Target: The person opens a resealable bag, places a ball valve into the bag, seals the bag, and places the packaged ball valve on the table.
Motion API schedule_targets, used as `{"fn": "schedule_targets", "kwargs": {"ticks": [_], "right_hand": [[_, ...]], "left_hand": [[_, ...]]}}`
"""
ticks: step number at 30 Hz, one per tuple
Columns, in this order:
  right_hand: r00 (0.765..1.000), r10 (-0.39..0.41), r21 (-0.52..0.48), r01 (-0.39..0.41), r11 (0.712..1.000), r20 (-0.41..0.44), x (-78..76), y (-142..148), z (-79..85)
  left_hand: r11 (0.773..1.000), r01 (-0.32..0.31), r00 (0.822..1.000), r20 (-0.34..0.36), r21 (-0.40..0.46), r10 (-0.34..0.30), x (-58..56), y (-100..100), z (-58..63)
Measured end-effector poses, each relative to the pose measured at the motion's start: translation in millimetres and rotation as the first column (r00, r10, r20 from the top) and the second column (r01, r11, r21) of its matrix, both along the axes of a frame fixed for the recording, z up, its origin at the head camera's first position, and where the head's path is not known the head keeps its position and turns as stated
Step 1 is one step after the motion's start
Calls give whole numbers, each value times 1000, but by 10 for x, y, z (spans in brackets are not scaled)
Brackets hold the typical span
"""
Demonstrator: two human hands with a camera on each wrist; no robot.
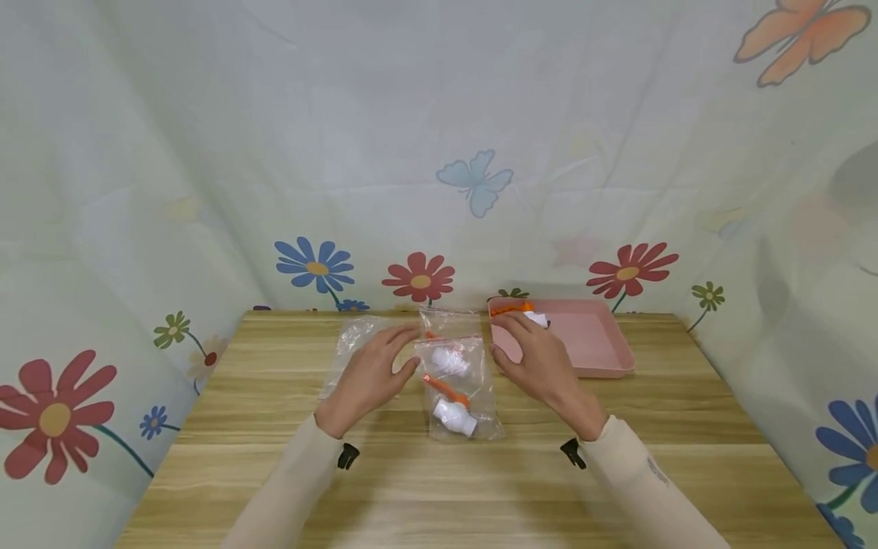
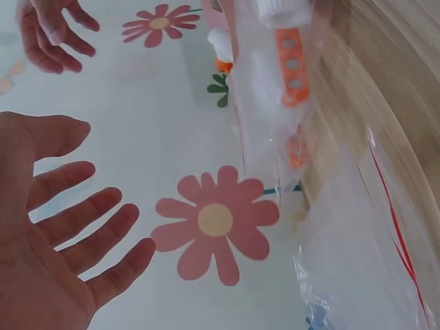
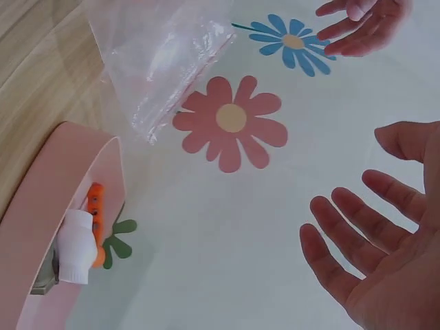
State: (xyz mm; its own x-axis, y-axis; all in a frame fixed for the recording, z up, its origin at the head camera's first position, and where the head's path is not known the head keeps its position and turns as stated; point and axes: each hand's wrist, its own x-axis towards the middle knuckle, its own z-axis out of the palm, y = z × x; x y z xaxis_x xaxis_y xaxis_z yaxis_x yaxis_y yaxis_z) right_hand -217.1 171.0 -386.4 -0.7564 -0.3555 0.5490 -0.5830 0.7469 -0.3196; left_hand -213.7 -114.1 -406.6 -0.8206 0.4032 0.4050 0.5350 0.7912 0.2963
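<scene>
My left hand is raised over the table's left side, fingers spread and holding nothing. Between my hands lie two overlapping clear zip bags: the front bag holds a white ribbed-end piece and an orange strip. Behind it, the second bag has similar white and orange contents. A flat clear bag, with a red seal line in the left wrist view, lies partly behind my left hand. My right hand, also empty with fingers apart, hovers at the near left corner of a pink tray.
Inside the tray, at its left end, are a white piece, an orange strip with holes and a small dark greenish piece. A flower-printed curtain hangs behind and beside the wooden table.
</scene>
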Motion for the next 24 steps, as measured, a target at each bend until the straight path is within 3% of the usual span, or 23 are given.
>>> {"fn": "schedule_targets", "kwargs": {"ticks": [4, 9, 18, 24], "right_hand": [[999, 40, 23, -40, 999, -24, 97, -23, 14], [997, 77, 50, -76, 996, -19, 215, -44, 24], [989, 115, 125, -126, 984, 95, 355, -79, -62], [983, 163, 160, -175, 972, 82, 407, -116, -185]], "left_hand": [[999, 3, 999, -34, -47, -4, 42, -121, -15], [995, -4, 1000, -16, -97, 2, 79, -277, -49], [981, -30, 996, 80, -191, 46, 108, -531, -205], [962, -50, 983, 155, -267, 94, 107, -686, -398]]}}
